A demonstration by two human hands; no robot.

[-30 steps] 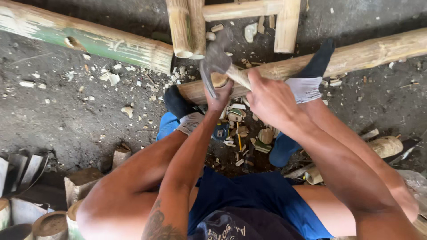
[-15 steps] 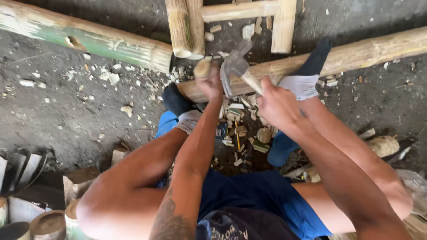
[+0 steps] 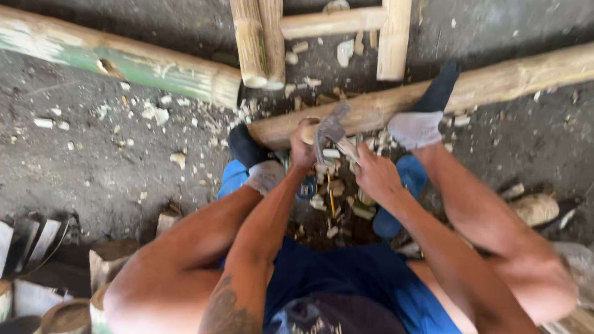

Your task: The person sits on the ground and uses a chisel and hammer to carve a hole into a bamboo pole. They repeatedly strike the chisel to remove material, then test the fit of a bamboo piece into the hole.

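My right hand [image 3: 375, 175] grips the wooden handle of a hammer [image 3: 331, 128], whose grey head is down against a small piece held at the bamboo pole. My left hand [image 3: 302, 146] pinches that small piece, probably a wooden peg, against the long bamboo pole [image 3: 495, 83] that runs across under my feet. Both feet in dark and grey socks [image 3: 417, 127] rest on or by the pole, above blue sandals [image 3: 402, 179]. The piece under the hammer head is mostly hidden.
A green-tinged bamboo pole [image 3: 124, 59] lies at upper left. A bamboo frame [image 3: 334, 25] of joined poles lies at the top. Wood chips [image 3: 334, 198] litter the dirt ground between my legs. Cut bamboo pieces [image 3: 37, 247] lie at lower left.
The hammer has swung down from a raised position to the piece at the pole. My left hand has stayed at the pole, holding the piece.
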